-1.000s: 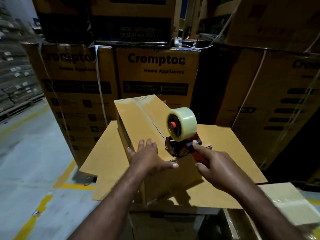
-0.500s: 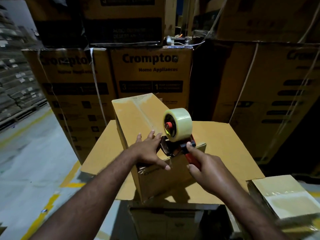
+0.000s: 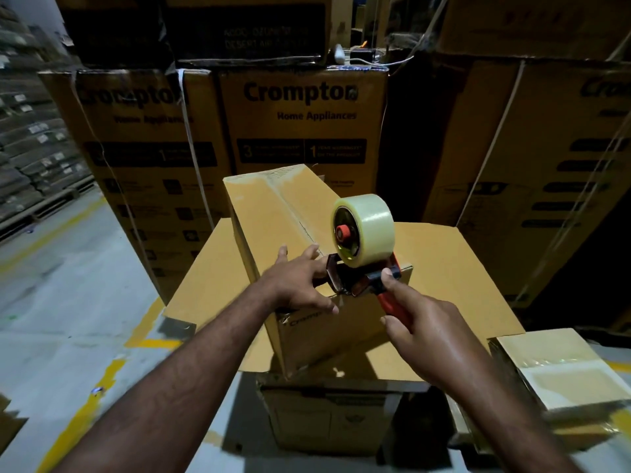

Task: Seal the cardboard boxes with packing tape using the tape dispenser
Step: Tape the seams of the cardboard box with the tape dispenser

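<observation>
A long brown cardboard box (image 3: 269, 213) lies on a flat cardboard sheet (image 3: 454, 268), its top seam running away from me. At its near end rests a red tape dispenser (image 3: 362, 274) carrying a roll of clear tape (image 3: 370, 227). My right hand (image 3: 423, 332) grips the dispenser's red handle. My left hand (image 3: 297, 285) lies flat on the box top at the near edge, fingers spread and touching the dispenser's front plate. Glossy tape shows along the far part of the seam.
Tall printed appliance cartons (image 3: 300, 128) are stacked close behind and to the right. A taped box (image 3: 560, 373) sits at the lower right. Another carton (image 3: 327, 418) supports the cardboard sheet. Grey floor with yellow lines (image 3: 78, 418) opens to the left.
The dispenser has shifted from the box's near edge up onto its top. My left hand slid forward along the box top toward the dispenser's front.
</observation>
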`<state>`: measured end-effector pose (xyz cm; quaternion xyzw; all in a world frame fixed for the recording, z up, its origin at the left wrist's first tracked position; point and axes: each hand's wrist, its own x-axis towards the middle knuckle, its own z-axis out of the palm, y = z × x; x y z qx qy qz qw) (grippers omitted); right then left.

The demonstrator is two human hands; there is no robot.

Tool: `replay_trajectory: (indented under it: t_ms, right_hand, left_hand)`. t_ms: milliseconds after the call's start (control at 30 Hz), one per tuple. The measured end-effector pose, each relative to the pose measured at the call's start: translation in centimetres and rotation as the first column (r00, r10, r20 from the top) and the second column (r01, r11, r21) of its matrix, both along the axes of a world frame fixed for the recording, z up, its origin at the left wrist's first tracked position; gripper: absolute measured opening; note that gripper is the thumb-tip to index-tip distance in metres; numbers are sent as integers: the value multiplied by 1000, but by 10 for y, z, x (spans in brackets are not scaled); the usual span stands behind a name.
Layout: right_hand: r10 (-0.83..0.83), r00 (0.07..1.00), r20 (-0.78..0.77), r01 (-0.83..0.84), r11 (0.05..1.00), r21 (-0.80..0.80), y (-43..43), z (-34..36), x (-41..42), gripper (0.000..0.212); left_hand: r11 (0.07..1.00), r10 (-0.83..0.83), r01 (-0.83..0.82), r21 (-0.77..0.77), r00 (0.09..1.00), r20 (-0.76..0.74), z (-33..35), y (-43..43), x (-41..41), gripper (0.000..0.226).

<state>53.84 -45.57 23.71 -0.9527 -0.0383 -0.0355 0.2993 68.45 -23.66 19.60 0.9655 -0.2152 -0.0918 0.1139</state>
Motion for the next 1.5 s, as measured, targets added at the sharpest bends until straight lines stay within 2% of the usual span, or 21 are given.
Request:
replay_trajectory:
  t_ms: [67, 200, 433, 600, 867, 1000, 1167, 1300, 1500]
  right_hand:
    - [-1, 1000, 10, 1, 1000, 7, 1, -2, -6, 70]
    - [-3, 1000, 29, 3, 1000, 18, 4, -11, -17, 70]
    - [-21, 999, 25, 20, 999, 28, -3, -27, -28, 73]
    - [-35, 998, 45, 33, 999, 30, -2, -38, -35, 76]
    - [-37, 995, 98, 30, 997, 68, -5, -63, -41, 75]
    - [-39, 992, 122, 24, 992, 125, -5, -84, -41, 79]
    - [-47, 983, 179, 21, 990, 143, 5, -103, -37, 78]
    - [-50, 963, 266, 5, 986, 168, 9, -124, -38, 89]
    - [-82, 937, 340, 18, 982, 188, 10, -131, -40, 71]
  left_hand:
    - [999, -30, 31, -15, 999, 36, -2, 2, 3, 73]
    - [999, -51, 52, -10, 997, 61, -7, 3, 2, 81]
    - [993, -120, 120, 10, 992, 31, -3, -3, -2, 67]
    - [992, -117, 117, 36, 993, 2, -4, -2, 5, 72]
    - [972, -232, 233, -9, 970, 69, -2, 0, 4, 62]
    - [964, -261, 259, 63, 964, 42, 2, 4, 9, 66]
    - [967, -229, 220, 131, 972, 59, 8, 4, 8, 42]
    - [973, -212, 206, 108, 976, 43, 15, 2, 4, 53]
    - [968, -233, 225, 113, 970, 68, 9, 2, 4, 44]
